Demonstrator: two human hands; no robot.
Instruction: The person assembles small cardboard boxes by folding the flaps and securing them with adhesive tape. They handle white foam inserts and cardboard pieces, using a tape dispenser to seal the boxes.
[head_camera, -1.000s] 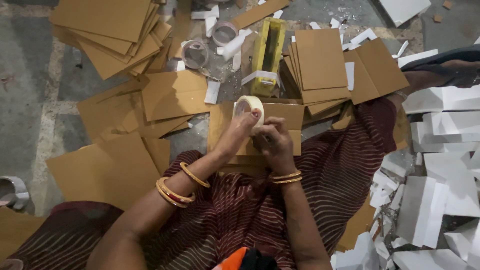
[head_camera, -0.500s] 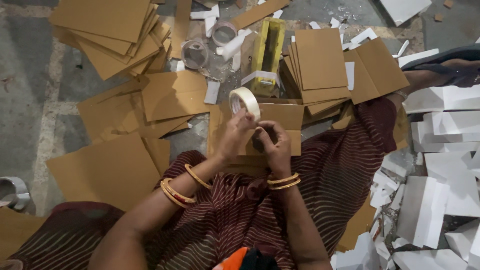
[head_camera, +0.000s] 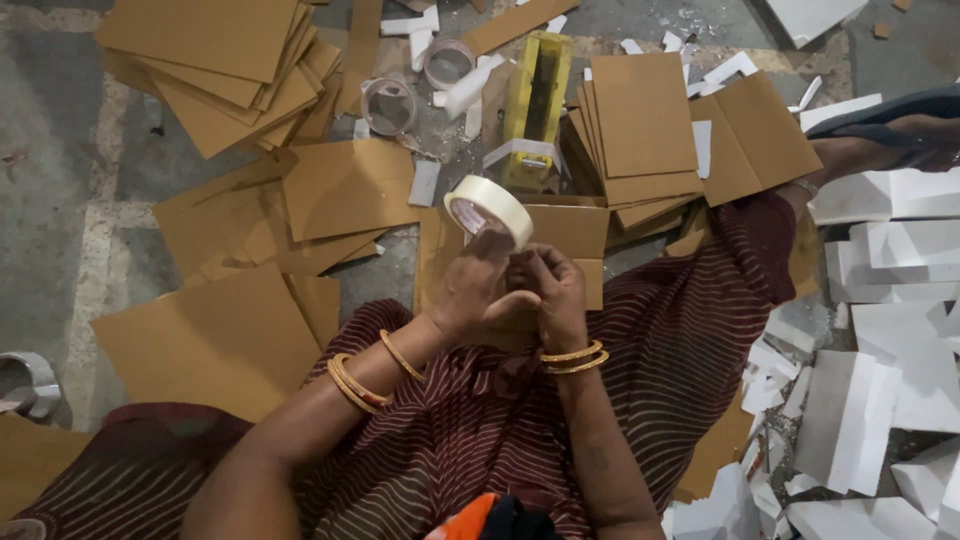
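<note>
From the head view I see my left hand (head_camera: 478, 292) curled around the lower edge of a tape roll (head_camera: 489, 210), fingers closed on it and holding it tilted above a brown card (head_camera: 560, 235) that lies on my lap. My right hand (head_camera: 553, 295) sits just beside the left, touching it, fingers bent inward toward the roll's underside; I cannot tell whether they pinch the tape end or only rest there. Gold bangles (head_camera: 368, 375) ring both wrists. Beyond the roll a yellow dispenser (head_camera: 537, 105) stands on the floor, with two spent tape cores (head_camera: 420, 80) near its left side. Stacks of brown card (head_camera: 215, 70) lie on the far left, another stack (head_camera: 650, 130) just right of the dispenser. White offcuts (head_camera: 870, 330) pile up along the right edge, and a foot (head_camera: 880, 140) shows above them.
</note>
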